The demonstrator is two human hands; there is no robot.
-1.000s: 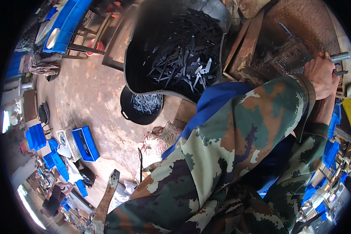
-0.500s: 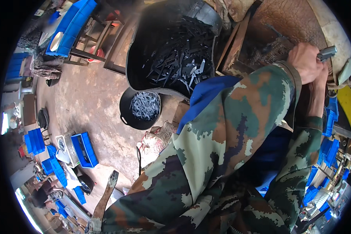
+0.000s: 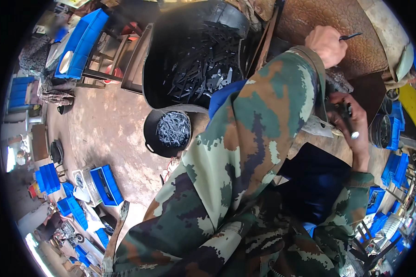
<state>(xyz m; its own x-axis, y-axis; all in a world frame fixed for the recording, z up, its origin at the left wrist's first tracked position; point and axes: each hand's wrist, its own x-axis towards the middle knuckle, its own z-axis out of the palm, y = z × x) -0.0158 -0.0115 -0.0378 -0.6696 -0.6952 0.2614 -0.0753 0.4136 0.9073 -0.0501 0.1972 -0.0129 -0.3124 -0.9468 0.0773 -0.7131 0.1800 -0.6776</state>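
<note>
My left hand (image 3: 327, 46) is closed in a fist over the brown, wrinkled surface (image 3: 358, 51) at the upper right. A thin dark strip (image 3: 351, 36) sticks out from its right side. Lower and nearer my body, my right hand (image 3: 356, 119) has its fingers wrapped around a dark, rod-like tool (image 3: 347, 121) with a shiny round end. The kind of tool cannot be made out. Left of my left arm sits a large black tub (image 3: 148, 87) with many thin dark metal strips (image 3: 208, 69). Beside it stands a small black bucket (image 3: 149, 138) with grey metal pieces (image 3: 173, 128).
Wooden boards (image 3: 268, 37) stand between the tub and the brown surface. A wooden frame (image 3: 136, 60) and a blue bin (image 3: 81, 44) are at the upper left. Another blue bin (image 3: 106, 184) lies on the floor at the left. A yellow panel (image 3: 410, 108) rises at the far right.
My hands were together at the upper right and are now apart. The left has moved left and up with the strip showing; the right has come down toward my body with the dark tool.
</note>
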